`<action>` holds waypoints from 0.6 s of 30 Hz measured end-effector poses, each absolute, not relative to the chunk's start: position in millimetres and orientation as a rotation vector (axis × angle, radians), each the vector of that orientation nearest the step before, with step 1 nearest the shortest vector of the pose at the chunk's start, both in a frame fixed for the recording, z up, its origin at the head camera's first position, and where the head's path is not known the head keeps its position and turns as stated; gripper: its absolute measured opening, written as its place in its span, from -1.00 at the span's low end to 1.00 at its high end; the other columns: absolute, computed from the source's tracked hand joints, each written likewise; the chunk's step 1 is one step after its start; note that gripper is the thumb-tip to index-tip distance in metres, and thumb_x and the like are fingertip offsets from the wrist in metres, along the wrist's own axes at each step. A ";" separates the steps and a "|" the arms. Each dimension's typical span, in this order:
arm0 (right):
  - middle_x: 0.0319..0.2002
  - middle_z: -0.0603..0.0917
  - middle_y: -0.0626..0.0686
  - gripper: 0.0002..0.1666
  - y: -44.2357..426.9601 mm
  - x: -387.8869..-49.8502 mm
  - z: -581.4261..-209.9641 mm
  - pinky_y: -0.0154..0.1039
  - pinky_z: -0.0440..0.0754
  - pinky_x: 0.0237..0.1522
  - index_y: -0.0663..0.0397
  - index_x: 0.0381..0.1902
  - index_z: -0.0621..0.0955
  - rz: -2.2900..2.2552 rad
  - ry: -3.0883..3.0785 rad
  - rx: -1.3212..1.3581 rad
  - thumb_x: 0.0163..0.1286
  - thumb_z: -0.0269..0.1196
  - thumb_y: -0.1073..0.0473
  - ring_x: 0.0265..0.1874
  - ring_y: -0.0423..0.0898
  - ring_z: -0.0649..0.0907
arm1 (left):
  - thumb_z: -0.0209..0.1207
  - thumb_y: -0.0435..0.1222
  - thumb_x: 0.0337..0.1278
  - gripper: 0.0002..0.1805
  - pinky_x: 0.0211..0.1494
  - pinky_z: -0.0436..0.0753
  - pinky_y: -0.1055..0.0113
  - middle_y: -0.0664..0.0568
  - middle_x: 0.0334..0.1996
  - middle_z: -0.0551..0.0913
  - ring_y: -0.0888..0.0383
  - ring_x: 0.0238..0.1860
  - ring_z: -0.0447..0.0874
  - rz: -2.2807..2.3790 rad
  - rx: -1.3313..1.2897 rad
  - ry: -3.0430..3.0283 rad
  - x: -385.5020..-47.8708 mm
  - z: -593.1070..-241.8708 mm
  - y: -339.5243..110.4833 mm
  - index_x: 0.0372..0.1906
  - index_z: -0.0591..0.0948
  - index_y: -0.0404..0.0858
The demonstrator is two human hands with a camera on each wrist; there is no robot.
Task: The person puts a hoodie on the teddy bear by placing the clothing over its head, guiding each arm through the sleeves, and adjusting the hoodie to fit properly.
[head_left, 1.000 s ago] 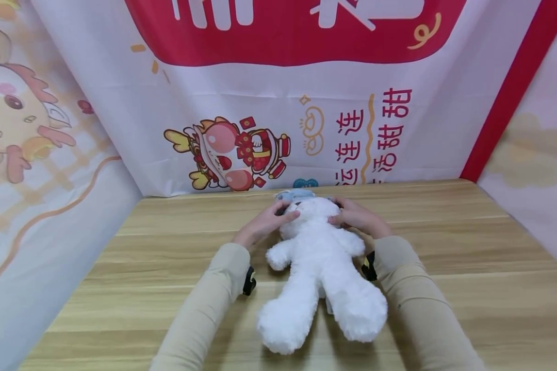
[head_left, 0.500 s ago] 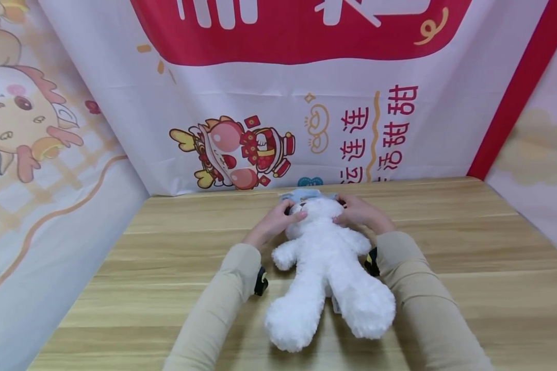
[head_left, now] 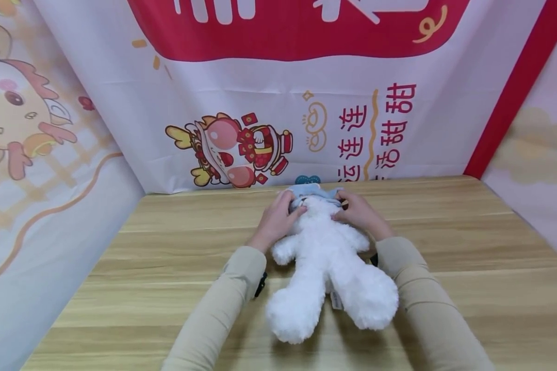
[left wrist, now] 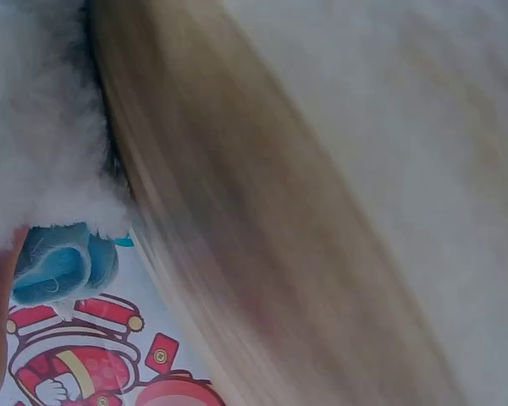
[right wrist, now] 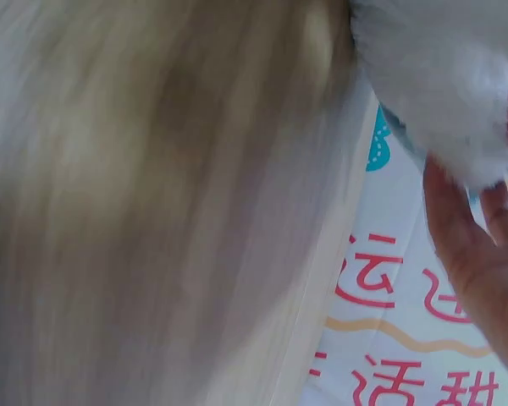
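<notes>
While the white plush toy (head_left: 322,252) lies with its head near the far edge of the surface (head_left: 167,252) and feet toward the near one, the left hand (head_left: 276,219) and right hand (head_left: 361,215) grip its head's opposite sides, beside the blue cap (head_left: 312,190).

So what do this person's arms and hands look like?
There's a long beige cloth left sleeve and a matching beige right sleeve, both creased, with plain cuffs. The bare left hand and bare right hand wear no gloves. A small black object peeks out beside each cuff, too hidden to identify; no cables show.
</notes>
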State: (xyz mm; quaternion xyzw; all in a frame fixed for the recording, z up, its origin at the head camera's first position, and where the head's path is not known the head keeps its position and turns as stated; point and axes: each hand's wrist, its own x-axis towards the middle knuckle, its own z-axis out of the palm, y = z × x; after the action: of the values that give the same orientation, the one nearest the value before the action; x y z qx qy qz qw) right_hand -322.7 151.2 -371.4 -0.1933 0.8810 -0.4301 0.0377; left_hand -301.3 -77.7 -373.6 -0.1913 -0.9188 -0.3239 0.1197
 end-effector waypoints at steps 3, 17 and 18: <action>0.01 0.50 0.30 -0.73 155.7 -320.9 -369.8 -0.17 0.58 -0.10 0.25 -0.18 0.42 -1.339 2.619 -0.592 0.24 0.25 0.29 -0.01 0.17 0.54 | 0.11 -0.13 0.31 -0.80 -0.30 0.45 0.27 -0.02 -0.16 0.46 0.06 -0.29 0.47 -0.858 -0.599 -2.673 -300.1 -371.5 -76.5 -0.25 0.41 -0.17; -0.18 0.46 0.19 -0.77 159.6 -322.6 -378.1 -0.12 0.45 -0.12 0.21 -0.21 0.38 -1.145 2.714 -0.677 0.23 0.19 0.30 -0.15 0.07 0.47 | 0.25 -0.14 0.15 -0.76 -0.11 0.61 0.14 -0.05 0.06 0.45 0.01 -0.16 0.58 -0.796 -0.723 -2.766 -298.6 -369.2 -81.3 -0.20 0.46 -0.13; -0.28 0.43 0.15 -0.80 158.2 -322.7 -378.7 -0.17 0.40 -0.19 0.19 -0.31 0.37 -1.134 2.765 -0.682 0.21 0.20 0.30 -0.24 0.02 0.45 | 0.26 -0.16 0.14 -0.77 -0.13 0.62 0.15 -0.07 0.07 0.46 0.00 -0.16 0.60 -0.777 -0.732 -2.747 -298.4 -369.2 -79.8 -0.27 0.45 -0.15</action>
State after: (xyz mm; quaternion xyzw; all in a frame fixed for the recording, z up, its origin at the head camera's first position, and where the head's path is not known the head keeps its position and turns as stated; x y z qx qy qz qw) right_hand -322.7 158.2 -378.7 -0.2224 0.9013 -0.3697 0.0379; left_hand -298.4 -79.8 -369.2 -0.2471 -0.9278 -0.2623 0.0970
